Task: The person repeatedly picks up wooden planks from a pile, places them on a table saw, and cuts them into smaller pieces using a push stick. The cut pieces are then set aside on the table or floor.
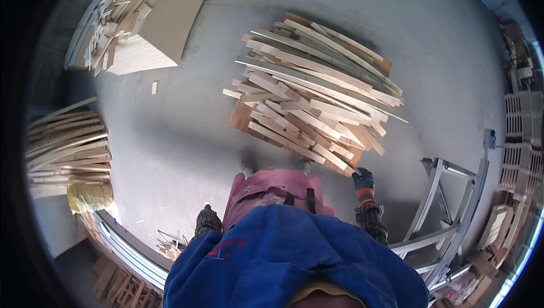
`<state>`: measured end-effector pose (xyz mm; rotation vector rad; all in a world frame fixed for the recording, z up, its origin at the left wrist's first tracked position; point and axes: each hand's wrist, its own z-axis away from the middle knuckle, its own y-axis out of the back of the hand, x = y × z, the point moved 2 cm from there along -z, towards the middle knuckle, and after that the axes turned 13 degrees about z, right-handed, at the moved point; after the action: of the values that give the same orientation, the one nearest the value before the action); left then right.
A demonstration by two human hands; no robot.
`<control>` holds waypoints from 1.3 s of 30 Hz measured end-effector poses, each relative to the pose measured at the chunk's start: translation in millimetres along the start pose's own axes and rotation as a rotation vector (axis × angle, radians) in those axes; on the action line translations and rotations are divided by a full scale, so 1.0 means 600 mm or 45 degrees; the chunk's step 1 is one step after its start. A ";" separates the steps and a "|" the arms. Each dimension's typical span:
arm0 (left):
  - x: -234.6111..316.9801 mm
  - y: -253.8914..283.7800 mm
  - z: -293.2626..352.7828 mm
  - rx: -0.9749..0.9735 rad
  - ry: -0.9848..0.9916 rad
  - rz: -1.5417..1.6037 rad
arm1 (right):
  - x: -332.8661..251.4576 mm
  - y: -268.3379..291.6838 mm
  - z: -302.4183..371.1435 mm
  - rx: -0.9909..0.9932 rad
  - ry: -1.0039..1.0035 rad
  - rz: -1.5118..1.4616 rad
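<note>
- the right hand (pixel 363 180), dark-gloved above an orange cuff (pixel 366 197), is at the near right corner of the pile of wooden strips (pixel 317 92); its fingers look curled, but i cannot tell whether they grip or touch a strip.
- the left hand (pixel 208 213) hangs low beside the pink apron (pixel 266 186), well apart from the pile; it is dark and foreshortened, so i cannot tell whether it is wide, narrow or holding anything.
- the pile lies on the grey floor (pixel 187 121), just ahead of the pale shoes (pixel 304 167); most strips slant from far left to near right, several crossing over others.
- a brown board (pixel 241 116) shows under the strips at the pile's left edge.
- to the right of the right hand is a grey metal frame (pixel 430 194).
- at the left, another stack of strips (pixel 71 143) has a yellow bag (pixel 89 196) at its near end.
- farther off, wood scraps (pixel 113 30) lie against a large pale block (pixel 170 13).
- a small wood piece (pixel 154 87) lies alone near that block.
</note>
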<state>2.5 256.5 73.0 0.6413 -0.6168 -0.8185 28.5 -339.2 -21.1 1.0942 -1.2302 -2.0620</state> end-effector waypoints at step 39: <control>-0.711 0.340 -0.629 0.563 1.043 1.233 | -1.979 -0.652 -0.198 -0.419 1.279 -0.492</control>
<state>135.2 810.5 -130.1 0.8810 -0.2697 0.5069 779.3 664.6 56.5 1.9275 -0.1857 -1.4635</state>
